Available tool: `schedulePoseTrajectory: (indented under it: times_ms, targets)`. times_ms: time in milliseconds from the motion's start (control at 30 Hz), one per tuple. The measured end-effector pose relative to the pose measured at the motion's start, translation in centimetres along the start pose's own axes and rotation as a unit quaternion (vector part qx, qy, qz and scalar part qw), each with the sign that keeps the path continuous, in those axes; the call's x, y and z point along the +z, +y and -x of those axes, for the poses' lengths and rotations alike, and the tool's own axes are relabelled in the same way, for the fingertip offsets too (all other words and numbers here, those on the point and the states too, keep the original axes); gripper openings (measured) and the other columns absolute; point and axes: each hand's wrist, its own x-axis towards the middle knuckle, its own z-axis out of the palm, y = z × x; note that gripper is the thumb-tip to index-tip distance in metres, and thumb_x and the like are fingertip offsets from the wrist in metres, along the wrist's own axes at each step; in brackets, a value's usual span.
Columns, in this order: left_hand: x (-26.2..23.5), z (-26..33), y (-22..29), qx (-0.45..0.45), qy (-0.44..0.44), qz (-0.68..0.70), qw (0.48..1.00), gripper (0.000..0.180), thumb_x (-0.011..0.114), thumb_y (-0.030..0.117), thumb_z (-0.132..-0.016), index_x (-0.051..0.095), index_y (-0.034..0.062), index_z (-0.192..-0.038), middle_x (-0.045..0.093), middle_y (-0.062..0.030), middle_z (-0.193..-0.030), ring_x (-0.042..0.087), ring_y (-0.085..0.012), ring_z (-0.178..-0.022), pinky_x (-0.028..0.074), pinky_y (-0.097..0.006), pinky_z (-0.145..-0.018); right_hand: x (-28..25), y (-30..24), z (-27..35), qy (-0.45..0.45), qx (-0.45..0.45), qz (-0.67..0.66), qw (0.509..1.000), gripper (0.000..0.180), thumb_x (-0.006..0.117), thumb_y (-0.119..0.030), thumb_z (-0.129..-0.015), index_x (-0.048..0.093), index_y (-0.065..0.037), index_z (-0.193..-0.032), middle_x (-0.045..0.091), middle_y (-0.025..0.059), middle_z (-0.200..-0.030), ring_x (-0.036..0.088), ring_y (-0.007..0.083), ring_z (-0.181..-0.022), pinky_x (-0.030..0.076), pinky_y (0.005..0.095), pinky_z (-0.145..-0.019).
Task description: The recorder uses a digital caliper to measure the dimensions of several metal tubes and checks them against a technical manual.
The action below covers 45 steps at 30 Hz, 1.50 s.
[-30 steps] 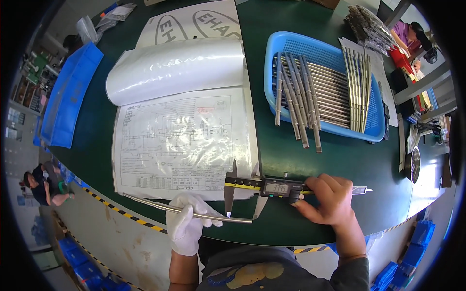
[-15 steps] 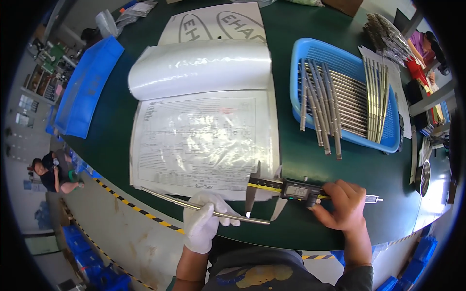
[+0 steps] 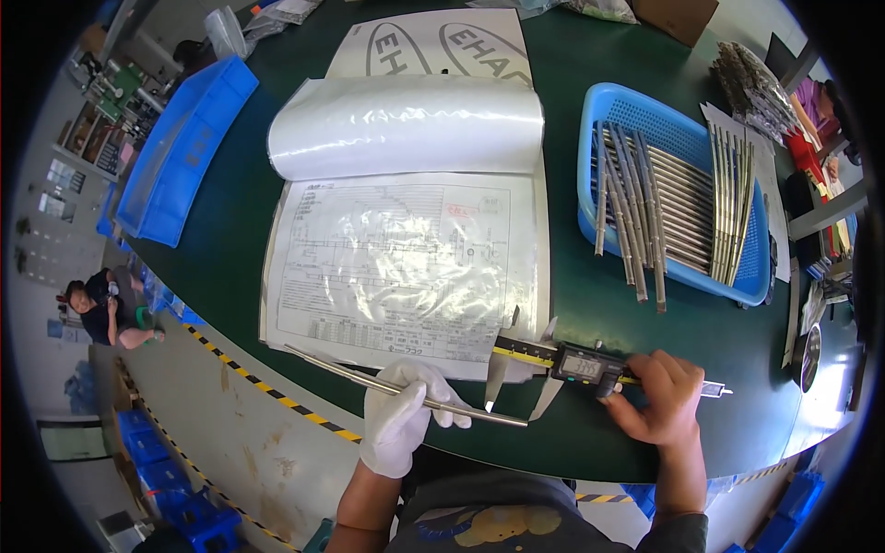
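Observation:
My left hand [image 3: 398,419], in a white glove, is closed round a thin silver metal rod [image 3: 350,373] that slants down to the right. In my bare right hand [image 3: 662,396] is a digital caliper [image 3: 579,365], its display facing up and my thumb by the slider. The caliper's long jaws stand apart and point down toward me. The rod's right end lies between the two jaws, close to the right jaw tip; whether it touches, I cannot tell. Beyond the rod lies an open folder with a printed drawing [image 3: 387,258] in a clear sleeve.
At right a blue plastic basket [image 3: 590,198] holds several metal rods, some sticking out over its near rim. An open blue bin [image 3: 189,152] stands at the left. Wrapped rods [image 3: 751,92] lie at the far right. A person [image 3: 101,304] sits off to the left, away from the green table [image 3: 212,276].
The view has shifted, so the table and everything on it appear slightly further right. Both hands keep their grip, and the rod stays between the caliper jaws.

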Motion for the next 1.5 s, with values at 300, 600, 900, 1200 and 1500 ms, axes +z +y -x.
schedulePoseTrajectory:
  times_ms: [300, 600, 900, 1200, 1500]
  targets:
    - [0.1, 0.1, -0.2, 0.008, -0.007, -0.020, 1.000, 0.022, 0.048, 0.017, -0.089, 0.051, -0.0024, -0.080, 0.053, -0.0130, -0.063, 0.058, -0.0232, -0.056, 0.052, -0.039, -0.060, -0.1, 0.0, -0.2, 0.004, 0.004, -0.011, 1.000, 0.036, 0.070, -0.038, -0.069, 0.059, -0.005, -0.077, 0.049, 0.0052, -0.059, 0.050, 0.0225, -0.045, 0.039, 0.0319, -0.042]
    - [0.1, -0.3, 0.0, 0.024, -0.012, -0.042, 0.999, 0.022, 0.045, 0.017, -0.090, 0.048, -0.0012, -0.078, 0.050, -0.0119, -0.058, 0.058, -0.0245, -0.054, 0.053, -0.039, -0.058, -0.1, 0.0, -0.3, 0.014, 0.003, -0.009, 1.000, 0.033, 0.072, -0.034, -0.067, 0.061, -0.006, -0.080, 0.050, 0.0032, -0.060, 0.052, 0.0204, -0.046, 0.041, 0.0304, -0.042]
    - [0.0, -0.2, -0.1, 0.037, 0.003, -0.078, 0.996, 0.024, 0.038, 0.020, -0.094, 0.047, 0.0034, -0.079, 0.044, -0.0085, -0.060, 0.051, -0.0240, -0.050, 0.048, -0.037, -0.054, 0.3, 0.0, -0.5, 0.027, -0.001, -0.002, 1.000, 0.036, 0.071, -0.031, -0.069, 0.062, -0.003, -0.090, 0.052, 0.0039, -0.064, 0.054, 0.0200, -0.050, 0.043, 0.0306, -0.044]
    - [1.5, -2.8, 3.8, 0.297, 0.016, -0.335, 0.894, 0.020, 0.047, 0.020, -0.092, 0.052, 0.0015, -0.086, 0.052, -0.0080, -0.075, 0.053, -0.0200, -0.071, 0.047, -0.035, -0.069, 3.1, 0.8, -0.1, 0.034, 0.014, -0.038, 0.999, 0.036, 0.066, -0.033, -0.075, 0.059, -0.007, -0.098, 0.055, 0.0056, -0.070, 0.058, 0.0229, -0.052, 0.047, 0.0333, -0.045]
    - [13.2, -16.6, 3.3, 0.305, -0.251, -0.647, 0.652, 0.012, 0.057, 0.009, -0.082, 0.061, 0.0049, -0.092, 0.058, -0.0127, -0.087, 0.058, -0.0287, -0.081, 0.046, -0.034, -0.073, 4.0, 0.7, 0.0, 0.026, 0.008, -0.036, 0.999, 0.034, 0.065, -0.036, -0.075, 0.060, -0.008, -0.093, 0.053, 0.0042, -0.068, 0.058, 0.0223, -0.054, 0.047, 0.0329, -0.047]
